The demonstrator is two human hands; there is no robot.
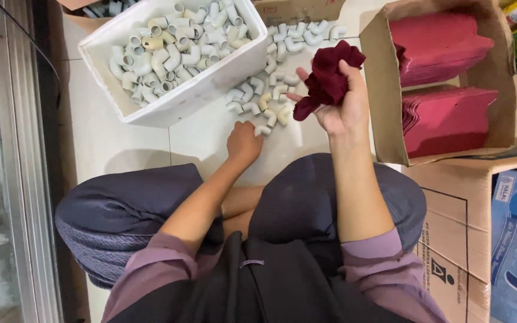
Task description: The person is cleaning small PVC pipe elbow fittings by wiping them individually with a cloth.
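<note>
Down nearest your knees, your left hand (244, 141) sits curled on the white floor at the near edge of the loose pile of pipe elbows (268, 96), fingers closed around what looks like one elbow; the knuckles hide it, so I cannot be sure. Keep that grip light and take a single fitting from the pile's edge so the rest don't scatter. Just right of the pile and raised above it, your right hand (342, 98) holds a bunched dark red cloth (329, 76), thumb and fingers pressed into its folds, palm up. Gather the cloth so a flat patch faces out before it meets a fitting. Left of the pile and beyond it, the white foam box (181, 98) is heaped with more elbows. Right of the pile, well apart, the open cardboard box (378, 78) holds stacks of red sheets (444, 119); keep your elbow from nudging its flap.
</note>
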